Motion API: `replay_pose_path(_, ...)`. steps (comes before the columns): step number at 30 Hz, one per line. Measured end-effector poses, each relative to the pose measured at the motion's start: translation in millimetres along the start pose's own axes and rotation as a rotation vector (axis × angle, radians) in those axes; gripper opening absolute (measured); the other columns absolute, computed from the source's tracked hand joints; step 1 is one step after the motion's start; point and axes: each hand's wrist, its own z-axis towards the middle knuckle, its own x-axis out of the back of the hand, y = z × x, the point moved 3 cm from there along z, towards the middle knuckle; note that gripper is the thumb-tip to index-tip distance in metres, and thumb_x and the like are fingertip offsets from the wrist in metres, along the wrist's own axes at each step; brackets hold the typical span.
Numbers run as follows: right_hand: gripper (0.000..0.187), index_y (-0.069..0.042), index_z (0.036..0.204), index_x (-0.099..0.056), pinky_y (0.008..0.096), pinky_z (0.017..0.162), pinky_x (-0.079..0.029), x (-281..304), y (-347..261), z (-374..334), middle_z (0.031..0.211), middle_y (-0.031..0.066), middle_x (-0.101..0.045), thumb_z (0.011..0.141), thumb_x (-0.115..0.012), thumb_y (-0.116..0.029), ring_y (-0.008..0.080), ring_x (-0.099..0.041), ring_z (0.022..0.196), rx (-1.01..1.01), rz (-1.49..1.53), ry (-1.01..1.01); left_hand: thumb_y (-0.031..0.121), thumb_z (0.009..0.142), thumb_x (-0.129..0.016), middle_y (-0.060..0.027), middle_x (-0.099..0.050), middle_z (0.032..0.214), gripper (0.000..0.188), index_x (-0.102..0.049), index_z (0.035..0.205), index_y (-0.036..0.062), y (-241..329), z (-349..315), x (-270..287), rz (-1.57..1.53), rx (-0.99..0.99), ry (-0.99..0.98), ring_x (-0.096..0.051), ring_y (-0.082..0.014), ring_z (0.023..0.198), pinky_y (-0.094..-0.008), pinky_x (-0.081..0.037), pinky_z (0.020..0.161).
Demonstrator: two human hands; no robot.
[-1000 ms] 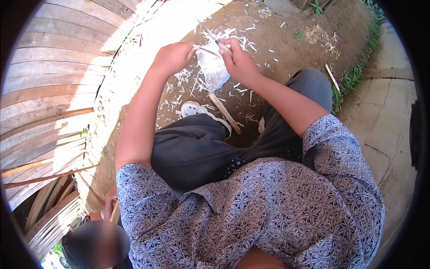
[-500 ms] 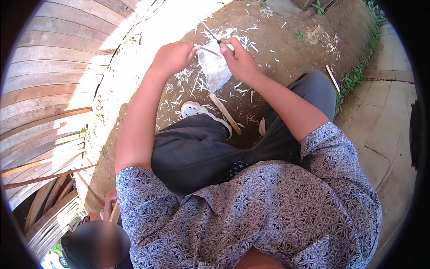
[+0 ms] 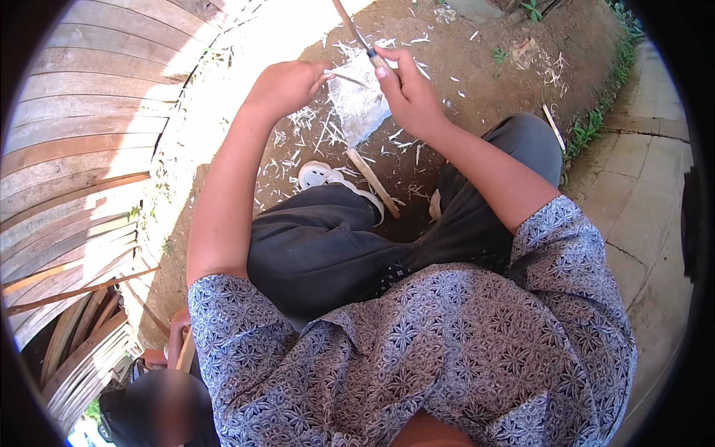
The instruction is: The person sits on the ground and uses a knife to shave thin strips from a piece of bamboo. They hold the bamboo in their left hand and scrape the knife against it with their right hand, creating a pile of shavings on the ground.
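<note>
My left hand (image 3: pixel 287 89) is closed, pinching one end of a thin wooden stick (image 3: pixel 347 78) that points right. To its right, my right hand (image 3: pixel 411 95) grips a knife (image 3: pixel 359 36) by its pale handle, with a dark band where the blade starts. The long blade points away from me and slightly left, apart from the stick. Below both hands a crumpled clear plastic sheet (image 3: pixel 356 112) lies on the ground. Between my feet and the sheet rests a thicker split piece of wood (image 3: pixel 372 182).
Pale wood shavings (image 3: pixel 304 119) litter the dirt ground around the sheet. A wall of wooden slats (image 3: pixel 89 108) curves along the left, and concrete paving (image 3: pixel 633 216) runs along the right. Another person (image 3: pixel 153 406) is at the lower left, near stacked planks (image 3: pixel 82 357).
My right hand has shifted a little right, and the knife has moved farther out, away from the stick. My left hand has moved slightly outward, still pinching the stick.
</note>
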Motion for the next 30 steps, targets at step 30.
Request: replay_pose_path(30, 0.037, -0.011, 0.135, -0.05, 0.0489, 0.08, -0.053, -12, 42, -9, 0.091, 0.0224, -0.071, 0.104, -0.055, -0.03, 0.0399, -0.072, 0.09, -0.253, -0.306, -0.243, 0.039, 0.107, -0.045, -0.0146, -0.073, 0.092, 0.035, -0.067, 0.12, 0.0153, -3, 2, -6, -0.059, -0.005, 0.037, -0.071, -0.0351, 0.091, -0.0501, -0.055, 0.078)
